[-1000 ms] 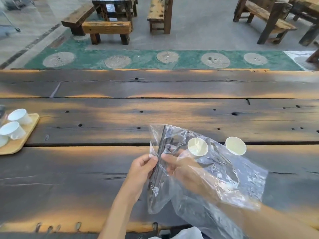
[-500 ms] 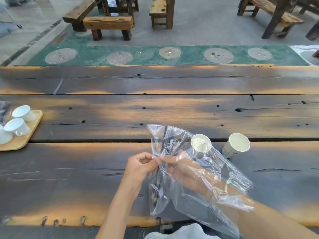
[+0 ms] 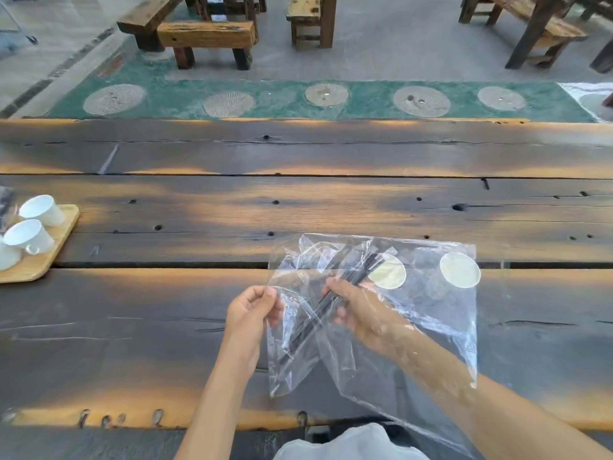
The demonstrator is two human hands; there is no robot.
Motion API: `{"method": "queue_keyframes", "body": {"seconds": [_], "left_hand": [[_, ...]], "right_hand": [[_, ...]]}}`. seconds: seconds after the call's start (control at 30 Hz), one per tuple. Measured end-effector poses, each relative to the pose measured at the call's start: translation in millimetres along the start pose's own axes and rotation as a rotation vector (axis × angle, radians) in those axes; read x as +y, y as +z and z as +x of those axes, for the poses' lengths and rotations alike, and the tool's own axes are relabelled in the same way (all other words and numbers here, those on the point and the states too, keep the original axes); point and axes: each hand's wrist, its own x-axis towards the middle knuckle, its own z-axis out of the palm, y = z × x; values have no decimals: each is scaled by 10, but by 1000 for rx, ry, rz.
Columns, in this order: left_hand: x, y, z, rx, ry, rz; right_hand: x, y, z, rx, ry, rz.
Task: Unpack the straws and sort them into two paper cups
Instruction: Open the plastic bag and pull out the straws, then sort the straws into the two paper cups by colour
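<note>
A large clear plastic bag [image 3: 431, 330] is held up over the dark wooden table [image 3: 298, 207]. My right hand [image 3: 351, 310] is inside the bag, closed around a bundle of black straws [image 3: 318, 313] that slants from lower left to upper right. My left hand [image 3: 252, 310] pinches the bag's left edge from outside. Two white paper cups [image 3: 388, 272] [image 3: 460, 269] stand upright on the table behind the bag, seen through the plastic.
A wooden tray [image 3: 53, 254] with white ceramic cups [image 3: 31, 235] sits at the table's left edge. Beyond the table's far edge lie a green floor strip and wooden benches [image 3: 205, 38].
The bag has spread wide and flat to the right, covering both cups. My right hand has tilted the straw bundle from near upright to a slant. My left hand still grips the bag's edge.
</note>
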Motion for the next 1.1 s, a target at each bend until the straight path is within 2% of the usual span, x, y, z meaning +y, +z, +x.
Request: {"method": "queue_keyframes", "body": {"seconds": [0.07,0.2,0.4,0.53,0.77,0.9,1.1], "left_hand": [[-63,-7,23,17,-30,-3],[-243,-124,149,197,-98,-95],[-518,-398,272,399,-193,-273],[-674,-621,378,583,-223,-428],[-815,-865,557,773,-244,-745],[-924,-932,670,861,-245,-866],[-1005,-938,825,916,-217,-890]], "right_hand": [[-13,30,32,48,-1,-26],[-102,-7,36,175,-17,87],[-341,-58,104,306,-146,-122],[-519,-88,227,353,-249,-78],[-906,-101,449,467,-451,20],[-1046,-162,603,505,-471,92],[-1038,-285,888,547,-447,170]]}}
